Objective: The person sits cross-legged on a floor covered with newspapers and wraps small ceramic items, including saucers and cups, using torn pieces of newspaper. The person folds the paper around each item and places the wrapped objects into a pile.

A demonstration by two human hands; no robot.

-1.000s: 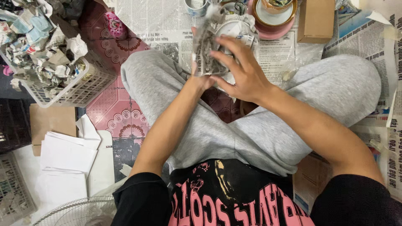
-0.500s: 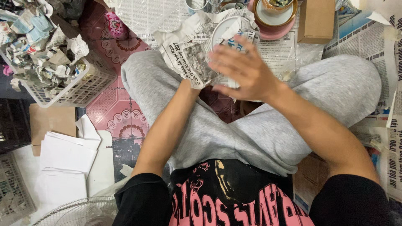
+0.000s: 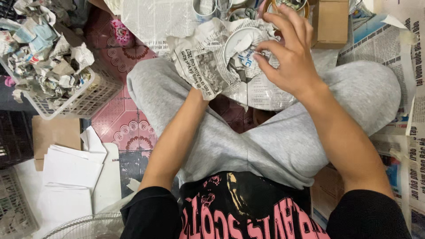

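A dark red patterned floor [image 3: 128, 128] shows at left, with newspaper sheets [image 3: 152, 20] spread at the far side and right. A white basket [image 3: 84, 99] of crumpled paper stands far left; white paper sheets [image 3: 71, 170] lie near left.
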